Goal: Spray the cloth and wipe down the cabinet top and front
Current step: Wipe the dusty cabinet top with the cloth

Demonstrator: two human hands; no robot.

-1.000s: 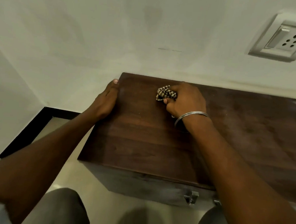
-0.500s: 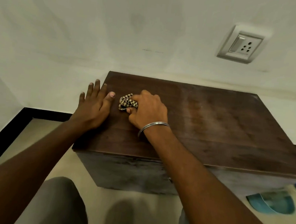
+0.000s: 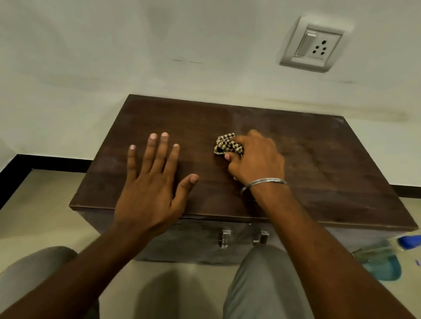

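Note:
A low dark-brown wooden cabinet (image 3: 328, 167) stands against the wall, its top facing me. My right hand (image 3: 256, 160), with a metal bangle at the wrist, is bunched around a small checked cloth (image 3: 226, 144) and presses it on the middle of the cabinet top. My left hand (image 3: 153, 180) lies over the left part of the top, fingers spread, holding nothing. Two metal handles (image 3: 225, 237) show on the cabinet front below the top edge. A spray bottle (image 3: 392, 251) with a blue head lies blurred on the floor at the right.
A white wall with a switch-and-socket plate (image 3: 312, 45) rises behind the cabinet. A black skirting (image 3: 9, 172) runs along the floor at the left. My knees in grey trousers (image 3: 265, 287) are close to the cabinet front.
The right hand slid the cloth from the left part of the top toward the middle. The left hand came off the left edge and now lies flat on the top, fingers spread.

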